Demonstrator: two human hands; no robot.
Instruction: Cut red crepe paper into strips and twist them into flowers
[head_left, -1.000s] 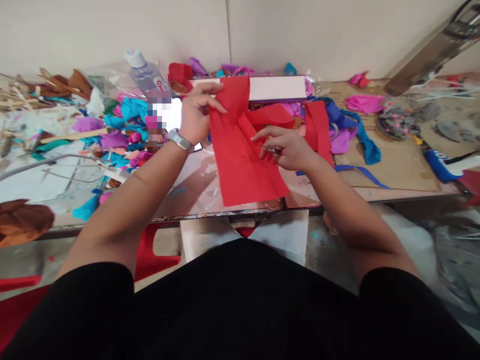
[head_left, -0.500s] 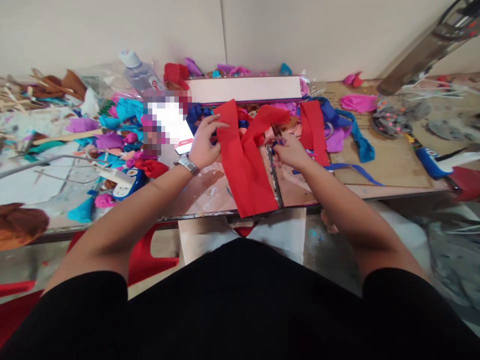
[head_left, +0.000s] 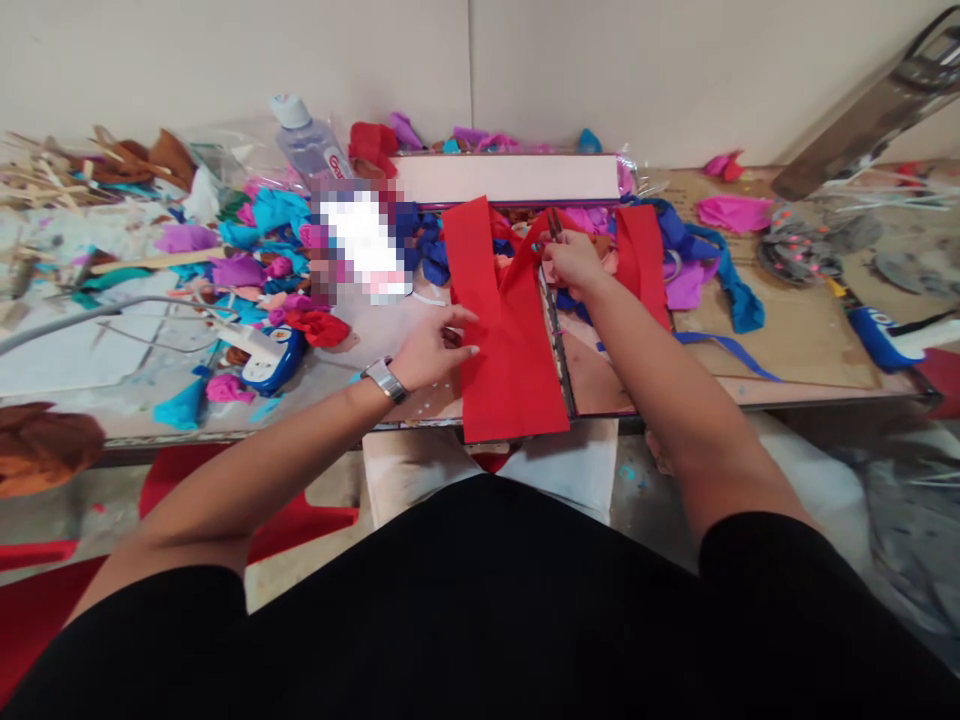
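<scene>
A long red strip (head_left: 510, 370) lies folded in a V across the worktable, its lower ends at the front edge. My left hand (head_left: 437, 345) is beside its left edge, thumb and fingers apart, fingertips at the red material. My right hand (head_left: 574, 262) is closed around a slim dark tool (head_left: 554, 224), which looks like scissors, by the strip's upper right part. Another red piece (head_left: 643, 262) lies to the right of that hand. Blue and purple crumpled pieces partly show behind the strip.
A phone (head_left: 366, 240), a clear bottle (head_left: 309, 140) and a power strip (head_left: 276, 360) stand or lie to the left among crumpled coloured pieces. A long pale box (head_left: 506, 178) is at the back. A dark bottle (head_left: 847, 130) leans at the right.
My left hand has moved down along the strip's left edge, and the strip's lower part lies wider and flatter. My right hand, with the tool, has shifted slightly up. The view has shifted a little.
</scene>
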